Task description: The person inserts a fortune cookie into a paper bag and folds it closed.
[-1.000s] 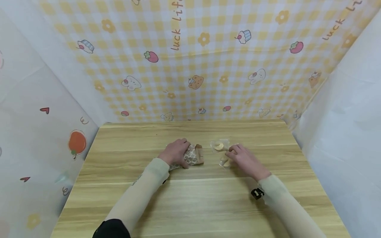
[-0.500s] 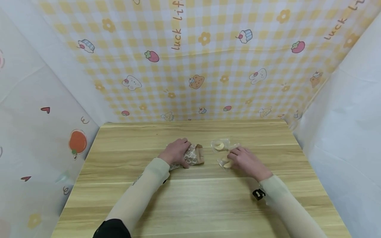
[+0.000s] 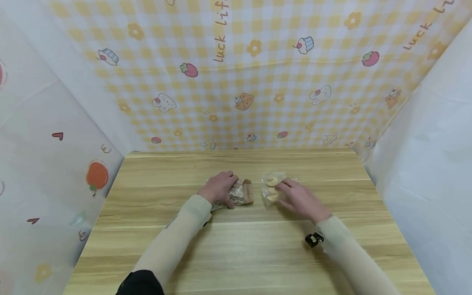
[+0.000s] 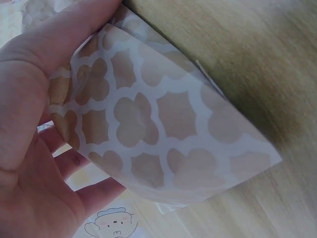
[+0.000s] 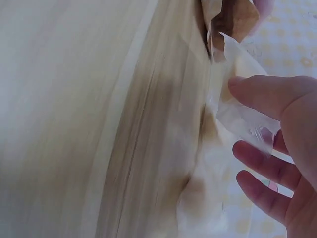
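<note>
My left hand (image 3: 219, 188) grips a paper bag (image 3: 237, 193) with a white lattice print on brown; thumb and fingers lie on either side of it in the left wrist view. The bag's brown mouth (image 3: 247, 191) gapes toward the right. My right hand (image 3: 300, 198) pinches a small clear packet (image 5: 247, 119) holding a pale yellow, curved piece, its thumb on the near face. In the head view this packet (image 3: 271, 198) shows just left of the fingers. Right behind it lies a second such packet (image 3: 272, 179).
Another clear wrapper (image 3: 294, 179) peeks out behind the right hand, mostly hidden. The wooden table (image 3: 236, 254) ends at a yellow checked backdrop (image 3: 206, 90), with white sheets on the left (image 3: 55, 172) and right (image 3: 420, 143).
My right hand has moved left toward the bag, bringing the pinched packet along. The left hand and the bag stay where they were.
</note>
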